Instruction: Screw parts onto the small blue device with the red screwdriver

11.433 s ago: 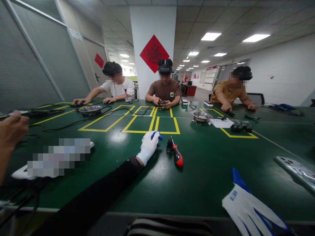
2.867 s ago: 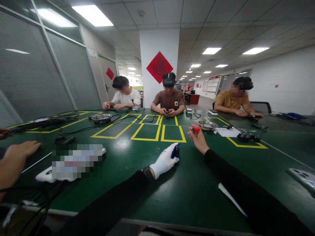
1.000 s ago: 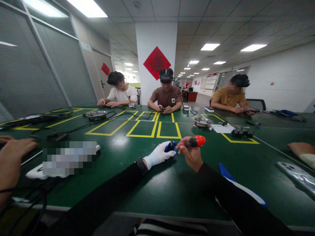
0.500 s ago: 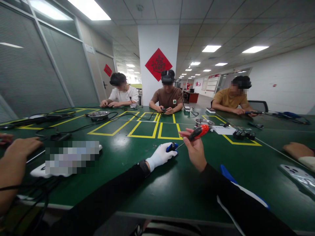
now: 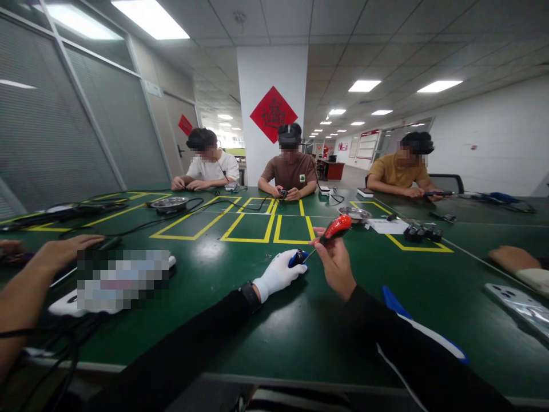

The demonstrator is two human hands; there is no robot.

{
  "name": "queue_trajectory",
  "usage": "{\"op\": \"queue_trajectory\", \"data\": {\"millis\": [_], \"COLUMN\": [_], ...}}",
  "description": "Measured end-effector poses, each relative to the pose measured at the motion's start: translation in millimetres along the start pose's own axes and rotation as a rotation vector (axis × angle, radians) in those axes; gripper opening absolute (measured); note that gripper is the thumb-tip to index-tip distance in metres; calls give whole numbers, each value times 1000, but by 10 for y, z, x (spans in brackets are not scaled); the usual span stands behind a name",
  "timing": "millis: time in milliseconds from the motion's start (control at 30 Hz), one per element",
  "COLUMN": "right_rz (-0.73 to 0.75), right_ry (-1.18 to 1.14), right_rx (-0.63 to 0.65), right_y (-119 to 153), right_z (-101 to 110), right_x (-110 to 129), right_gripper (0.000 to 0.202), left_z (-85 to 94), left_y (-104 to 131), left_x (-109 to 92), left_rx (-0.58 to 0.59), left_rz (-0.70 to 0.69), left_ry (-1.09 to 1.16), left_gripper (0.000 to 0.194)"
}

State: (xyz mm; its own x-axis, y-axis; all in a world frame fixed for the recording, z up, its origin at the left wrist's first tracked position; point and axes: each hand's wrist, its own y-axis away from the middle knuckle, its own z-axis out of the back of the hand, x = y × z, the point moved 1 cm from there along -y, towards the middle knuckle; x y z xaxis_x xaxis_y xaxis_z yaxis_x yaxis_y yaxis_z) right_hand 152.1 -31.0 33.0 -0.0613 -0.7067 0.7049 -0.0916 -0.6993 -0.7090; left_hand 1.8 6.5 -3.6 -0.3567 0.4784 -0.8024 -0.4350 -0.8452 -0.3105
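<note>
My left hand (image 5: 278,273), in a white glove with blue-coated fingers, is closed around a small dark part with a shiny metal top (image 5: 299,256) just above the green table. Most of that part is hidden by the glove, so its kind is unclear. My bare right hand (image 5: 337,263) grips a screwdriver (image 5: 335,229) by its red and black handle, which tilts up to the right. Its thin shaft slants down to the left, with the tip at the part; whether it touches cannot be made out. Tiny metal pieces (image 5: 268,256) lie left of my gloved hand.
A blue and white glove (image 5: 422,329) lies beside my right forearm. A phone (image 5: 518,309) is at right, a white device (image 5: 60,304) with cables at left. Metal bowls (image 5: 169,203), black clips (image 5: 422,232) and paper (image 5: 388,226) lie farther off. Co-workers sit around the table.
My right hand has shifted slightly left, and the screwdriver handle has turned steeper, its shaft now closer to the part. My left hand keeps its hold. A co-worker's hand at left reaches farther forward.
</note>
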Motion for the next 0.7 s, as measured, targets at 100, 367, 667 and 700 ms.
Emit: {"op": "queue_trajectory", "data": {"millis": [100,367,667,700], "right_rz": [-44,-163,-36,-21], "right_ry": [-59,-304,-150,-107], "right_rx": [-42,-99,-42,-39], "right_y": [-39,-119,-24,-16], "right_z": [10,44,25,21], "right_x": [-8,-99,-15,-6], "right_gripper": [35,22,38,37], "left_z": [-2,1,3,0], "left_y": [0,-2,5,1], "left_x": [-1,-41,-34,-22], "left_rx": [-7,-57,-15,-3], "left_rz": [-4,28,9,5], "left_ry": [4,-70,-10,3], "left_gripper": [29,34,32,32]}}
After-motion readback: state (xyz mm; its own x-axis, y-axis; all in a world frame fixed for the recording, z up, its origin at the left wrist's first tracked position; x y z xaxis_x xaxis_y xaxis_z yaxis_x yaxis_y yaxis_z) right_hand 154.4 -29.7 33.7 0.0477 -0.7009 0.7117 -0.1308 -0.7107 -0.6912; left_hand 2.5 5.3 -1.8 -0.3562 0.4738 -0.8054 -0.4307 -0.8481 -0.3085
